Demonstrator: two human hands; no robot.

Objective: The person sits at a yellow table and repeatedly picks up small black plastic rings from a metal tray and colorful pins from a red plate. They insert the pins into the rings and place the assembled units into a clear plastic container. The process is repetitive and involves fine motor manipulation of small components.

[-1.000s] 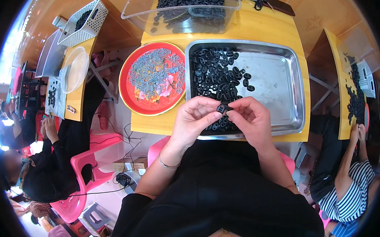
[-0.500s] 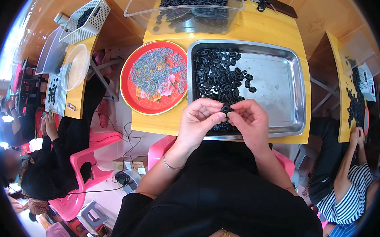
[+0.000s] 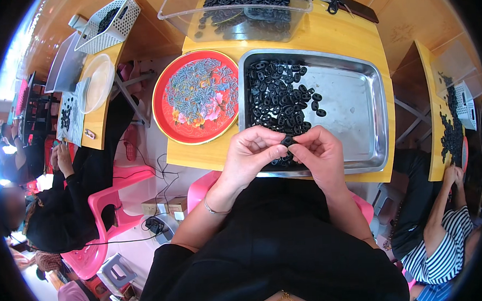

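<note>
Between the fingertips of both hands sits a small black oval part [image 3: 288, 141], held over the near edge of a steel tray [image 3: 380, 117]. My left hand [image 3: 254, 150] pinches it from the left, thumb against forefinger. From the other side my right hand [image 3: 321, 149] grips it the same way. Many similar black oval parts with holes [image 3: 281, 95] are heaped in the tray's left half. Left of the tray, a red round flowered plate [image 3: 164, 119] holds many small grey slender pieces [image 3: 200, 79]. The fingers partly cover the held part.
A clear plastic bin [image 3: 236, 29] of black parts stands at the table's far side. Cutters and a dark case [image 3: 353, 8] lie at the far right corner. Co-workers sit at side tables left and right. A pink chair [image 3: 101, 210] and cables are on the left.
Both hands keep the black oval part over the tray's near edge. The fingers have shifted slightly around it, and the right hand sits a touch farther right.
</note>
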